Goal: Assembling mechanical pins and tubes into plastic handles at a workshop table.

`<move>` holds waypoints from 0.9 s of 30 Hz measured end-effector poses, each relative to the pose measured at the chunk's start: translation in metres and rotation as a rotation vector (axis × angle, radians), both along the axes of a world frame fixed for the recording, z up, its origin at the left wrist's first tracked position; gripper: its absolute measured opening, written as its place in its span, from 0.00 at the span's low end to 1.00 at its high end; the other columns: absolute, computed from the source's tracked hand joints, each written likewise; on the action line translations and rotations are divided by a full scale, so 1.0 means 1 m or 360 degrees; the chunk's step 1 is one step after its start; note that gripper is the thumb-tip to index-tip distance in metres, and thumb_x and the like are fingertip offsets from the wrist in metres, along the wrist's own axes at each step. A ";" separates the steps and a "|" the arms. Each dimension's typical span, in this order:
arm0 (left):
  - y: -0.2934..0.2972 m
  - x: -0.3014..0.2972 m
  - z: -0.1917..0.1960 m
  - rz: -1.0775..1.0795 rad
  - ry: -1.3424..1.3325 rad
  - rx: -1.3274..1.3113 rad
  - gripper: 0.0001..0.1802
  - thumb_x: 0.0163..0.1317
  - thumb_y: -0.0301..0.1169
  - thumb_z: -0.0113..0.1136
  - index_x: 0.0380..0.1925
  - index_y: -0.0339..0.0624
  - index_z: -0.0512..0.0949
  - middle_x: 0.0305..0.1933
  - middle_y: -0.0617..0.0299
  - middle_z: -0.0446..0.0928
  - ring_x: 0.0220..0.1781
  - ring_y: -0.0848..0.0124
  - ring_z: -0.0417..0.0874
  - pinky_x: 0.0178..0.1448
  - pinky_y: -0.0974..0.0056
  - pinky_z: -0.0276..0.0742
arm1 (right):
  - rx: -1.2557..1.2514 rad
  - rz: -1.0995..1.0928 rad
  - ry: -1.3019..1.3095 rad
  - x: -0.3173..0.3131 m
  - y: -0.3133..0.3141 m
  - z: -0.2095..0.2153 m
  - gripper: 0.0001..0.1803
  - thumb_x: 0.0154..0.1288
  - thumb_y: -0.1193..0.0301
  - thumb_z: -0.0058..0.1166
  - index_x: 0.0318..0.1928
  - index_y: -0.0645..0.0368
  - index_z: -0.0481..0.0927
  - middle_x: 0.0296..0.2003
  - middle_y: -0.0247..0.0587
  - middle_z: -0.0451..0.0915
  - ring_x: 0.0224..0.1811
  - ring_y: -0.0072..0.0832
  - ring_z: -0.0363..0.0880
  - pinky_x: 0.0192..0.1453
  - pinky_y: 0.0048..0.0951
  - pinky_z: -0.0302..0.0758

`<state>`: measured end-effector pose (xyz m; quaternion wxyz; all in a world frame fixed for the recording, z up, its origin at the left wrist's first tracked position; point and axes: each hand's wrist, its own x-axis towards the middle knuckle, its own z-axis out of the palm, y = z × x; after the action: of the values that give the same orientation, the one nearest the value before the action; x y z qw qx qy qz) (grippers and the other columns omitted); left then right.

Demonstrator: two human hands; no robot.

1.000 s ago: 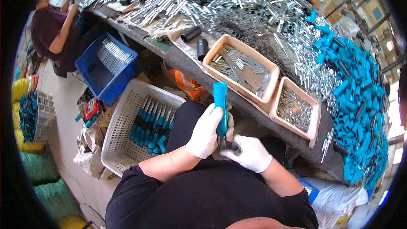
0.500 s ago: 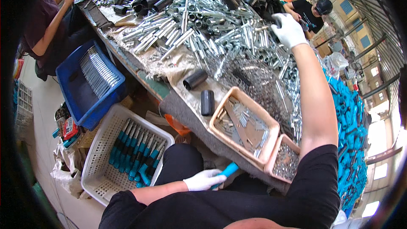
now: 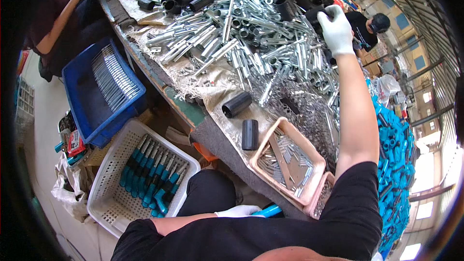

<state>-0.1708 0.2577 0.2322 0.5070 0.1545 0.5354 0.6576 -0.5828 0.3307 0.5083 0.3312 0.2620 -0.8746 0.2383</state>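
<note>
Low in front of me, my left hand (image 3: 239, 211) in a white glove is closed around a teal tube-shaped handle (image 3: 268, 210); my sleeve hides part of the hand. My right arm reaches far over the bench. At its end my right hand (image 3: 336, 30), also gloved in white, has its fingers curled onto a black plastic tube (image 3: 315, 15) at the edge of the heap. Many shiny metal tubes and rods (image 3: 251, 29) lie piled left of that hand. Two more black tubes rest apart from the pile: one tilted (image 3: 237, 104), one nearer me (image 3: 250, 134).
A tan tray (image 3: 309, 194) of small pins sits at the bench edge, beside a pink tray (image 3: 325, 194). On the left stand a white basket (image 3: 104, 203) with teal-handled tools and a blue crate (image 3: 79, 111) with metal rods. Teal parts (image 3: 394, 164) heap up right. Two people work nearby.
My right hand has moved a little farther out, its fingers now curled at a black tube. My left hand, with the teal handle, sits lower and more covered. The whole view has shifted slightly.
</note>
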 end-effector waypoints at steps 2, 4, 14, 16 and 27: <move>0.003 0.003 -0.008 0.0036 -0.0060 0.0060 0.24 0.67 0.46 0.53 0.54 0.41 0.73 0.46 0.59 0.77 0.50 0.72 0.75 0.56 0.65 0.69 | -0.0247 0.0394 -0.0200 0.066 0.025 0.013 0.08 0.60 0.72 0.50 0.36 0.65 0.74 0.29 0.39 0.77 0.33 0.24 0.74 0.44 0.26 0.73; -0.007 0.008 -0.004 0.0146 0.0123 0.0062 0.23 0.67 0.48 0.53 0.48 0.39 0.74 0.37 0.66 0.75 0.40 0.78 0.73 0.46 0.69 0.70 | -0.0479 0.0735 -0.0700 0.156 0.039 0.019 0.09 0.60 0.78 0.42 0.41 0.64 0.71 0.30 0.35 0.75 0.33 0.21 0.73 0.44 0.24 0.72; -0.008 0.058 0.067 0.0068 -0.0016 0.0156 0.18 0.67 0.40 0.56 0.48 0.39 0.72 0.29 0.67 0.74 0.27 0.80 0.72 0.32 0.73 0.69 | 0.0219 0.0519 -0.1507 0.461 0.159 -0.079 0.15 0.54 0.67 0.65 0.42 0.54 0.80 0.37 0.45 0.78 0.42 0.41 0.78 0.46 0.34 0.76; -0.005 0.072 0.077 -0.0136 0.0397 0.0036 0.18 0.66 0.41 0.56 0.47 0.39 0.73 0.31 0.67 0.74 0.27 0.81 0.72 0.32 0.72 0.70 | 0.0165 0.0525 -0.1458 0.484 0.155 -0.082 0.12 0.54 0.68 0.64 0.40 0.54 0.81 0.35 0.44 0.77 0.40 0.40 0.78 0.43 0.33 0.76; 0.018 0.121 0.087 0.0260 0.1044 -0.0121 0.34 0.57 0.52 0.63 0.52 0.33 0.71 0.43 0.43 0.78 0.50 0.54 0.81 0.52 0.58 0.74 | -0.0057 0.0427 -0.0883 0.537 0.122 -0.121 0.02 0.55 0.76 0.55 0.28 0.59 0.76 0.26 0.45 0.74 0.23 0.40 0.76 0.27 0.35 0.73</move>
<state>-0.0500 0.2756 0.3187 0.2588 0.2955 0.7048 0.5908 -0.0455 0.4531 0.3871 0.0499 0.2942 -0.8848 0.3578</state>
